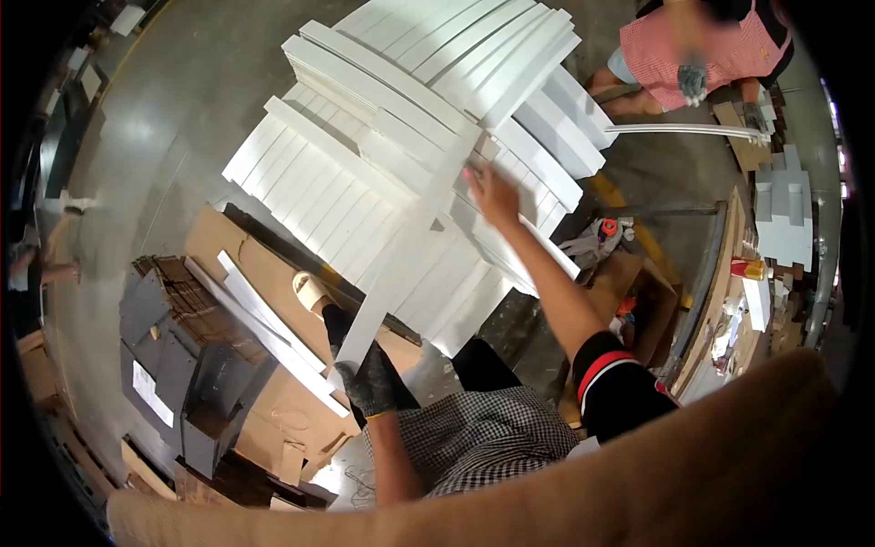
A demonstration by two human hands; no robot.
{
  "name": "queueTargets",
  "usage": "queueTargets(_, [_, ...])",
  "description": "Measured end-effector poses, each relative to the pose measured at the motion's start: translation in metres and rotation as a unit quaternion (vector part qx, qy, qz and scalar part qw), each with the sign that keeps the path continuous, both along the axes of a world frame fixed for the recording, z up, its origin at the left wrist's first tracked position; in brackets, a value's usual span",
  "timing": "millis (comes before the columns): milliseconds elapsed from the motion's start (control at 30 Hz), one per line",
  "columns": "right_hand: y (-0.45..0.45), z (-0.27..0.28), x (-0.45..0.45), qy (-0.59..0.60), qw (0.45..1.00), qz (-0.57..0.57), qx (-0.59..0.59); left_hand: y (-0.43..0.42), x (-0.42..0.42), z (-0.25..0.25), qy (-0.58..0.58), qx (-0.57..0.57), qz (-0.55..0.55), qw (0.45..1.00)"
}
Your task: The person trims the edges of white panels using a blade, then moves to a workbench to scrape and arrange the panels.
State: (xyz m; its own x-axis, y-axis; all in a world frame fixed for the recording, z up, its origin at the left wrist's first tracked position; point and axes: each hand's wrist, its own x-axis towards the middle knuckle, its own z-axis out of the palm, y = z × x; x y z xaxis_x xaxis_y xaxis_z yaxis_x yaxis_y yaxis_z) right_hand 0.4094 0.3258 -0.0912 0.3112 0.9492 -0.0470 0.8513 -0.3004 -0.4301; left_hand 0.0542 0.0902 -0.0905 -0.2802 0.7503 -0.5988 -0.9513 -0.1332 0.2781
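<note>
A long white slat [410, 237] lies slantwise above a pile of white slatted panels [337, 219]. My left hand [369, 387], in a dark grey glove, is closed around its lower end near my knee. My bare right hand [494, 193] is stretched out beside the slat's upper part, fingers partly extended and slightly blurred. Its fingertips are close to the slat's right edge; whether they touch it I cannot tell. Beneath that hand are more white slatted pieces.
Dark grey panels [155, 319] and loose white strips [283, 333] lie on cardboard [214, 242] at left. A co-worker in a red checked apron [706, 55] holds thin white strips [684, 129] at upper right. An open cardboard box [652, 310] and a wooden bench [711, 301] stand at right.
</note>
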Motion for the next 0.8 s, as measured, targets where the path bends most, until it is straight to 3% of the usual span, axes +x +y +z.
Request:
queueTargets(33, [-0.019,-0.014,-0.022,0.089,0.996,0.018,0.001,-0.001,0.006,-0.001,0.006,-0.001,-0.007,1.0])
queueTargets(67, [-0.042,-0.012,-0.047,0.154,0.986,0.065,0.004,-0.006,0.005,0.004,-0.069,0.026,-0.011,0.997])
queueTargets(100, [-0.066,-0.019,-0.072,0.192,0.966,0.142,0.1,-0.01,0.001,0.019,-0.053,0.003,-0.04,0.998])
queueTargets(167, [-0.099,-0.016,-0.105,0.212,0.919,0.312,0.119,-0.024,-0.013,0.019,-0.021,-0.024,-0.072,0.997])
queueTargets(233, [-0.12,-0.02,-0.111,0.017,0.89,0.457,0.004,-0.034,-0.026,0.017,0.0,-0.044,-0.081,0.996])
queueTargets(300, [-0.097,-0.038,-0.095,0.071,0.908,0.394,0.121,-0.04,-0.041,0.014,0.022,-0.074,-0.103,0.992])
queueTargets(367, [-0.049,-0.064,-0.054,0.067,0.946,0.297,0.108,-0.047,-0.053,0.011,0.04,-0.117,-0.135,0.983])
queueTargets(400, [-0.022,-0.071,-0.031,0.009,0.966,0.248,0.074,-0.055,-0.06,0.005,0.056,-0.129,-0.161,0.977])
queueTargets(433, [0.009,-0.076,-0.007,0.057,0.97,0.171,0.163,-0.062,-0.066,-0.003,0.072,-0.141,-0.186,0.97])
queueTargets(467, [0.041,-0.08,0.019,-0.012,0.999,0.051,0.012,-0.068,-0.071,-0.013,0.087,-0.152,-0.209,0.962])
queueTargets(500, [0.068,-0.081,0.044,-0.031,0.999,-0.023,-0.002,-0.062,-0.067,-0.004,0.121,-0.148,-0.223,0.956])
queueTargets(567, [0.098,-0.1,0.093,-0.052,0.996,-0.068,-0.036,-0.038,-0.051,0.029,0.187,-0.14,-0.248,0.94])
queueTargets(633, [0.106,-0.115,0.103,0.079,0.991,-0.086,0.065,-0.035,-0.06,0.02,0.265,-0.15,-0.342,0.889])
queueTargets(667, [0.099,-0.083,0.08,0.018,0.994,-0.036,0.1,-0.038,-0.064,0.014,0.299,-0.159,-0.385,0.858])
queueTargets(733, [0.082,-0.07,0.059,0.067,0.997,-0.003,0.047,-0.035,-0.057,-0.004,0.253,-0.171,-0.376,0.875])
queueTargets(767, [0.066,-0.068,0.039,0.098,0.995,0.018,0.008,-0.015,-0.045,0.024,0.284,-0.151,-0.399,0.858])
queueTargets(800, [0.046,-0.066,0.021,0.118,0.992,0.025,0.034,0.003,-0.026,0.051,0.261,-0.208,-0.326,0.885])
